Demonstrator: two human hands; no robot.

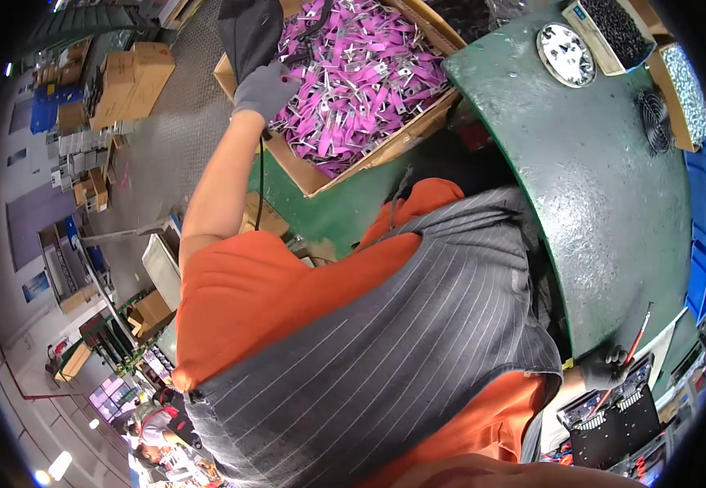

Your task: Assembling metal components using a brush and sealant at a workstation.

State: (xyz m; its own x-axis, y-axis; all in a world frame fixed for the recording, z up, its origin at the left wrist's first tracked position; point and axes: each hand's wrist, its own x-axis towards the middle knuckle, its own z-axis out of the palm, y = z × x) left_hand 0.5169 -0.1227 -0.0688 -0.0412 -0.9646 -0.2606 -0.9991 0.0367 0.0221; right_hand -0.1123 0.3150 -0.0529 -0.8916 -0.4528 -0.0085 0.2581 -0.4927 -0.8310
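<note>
My left hand [263,91], in a grey glove, is raised at the edge of a large cardboard box [308,175]. Its fingers are closed on a dark fabric item [249,37], whose exact kind I cannot make out. The box is heaped with small metal parts with purple coverings [361,81]. Far to the right, at the bench's lower end, my gloved right hand [602,372] has its fingers curled around a thin red rod [638,337] with a dark tip. Beside that hand sits a black slotted plate [617,433].
A green-edged workbench [605,211] curves along my right. On it are a round dish [566,55] of small parts, a box of black pieces [615,32], a coil [653,122] and blue bins [701,268]. Cartons [133,81] stand left; another person [158,431] is lower left.
</note>
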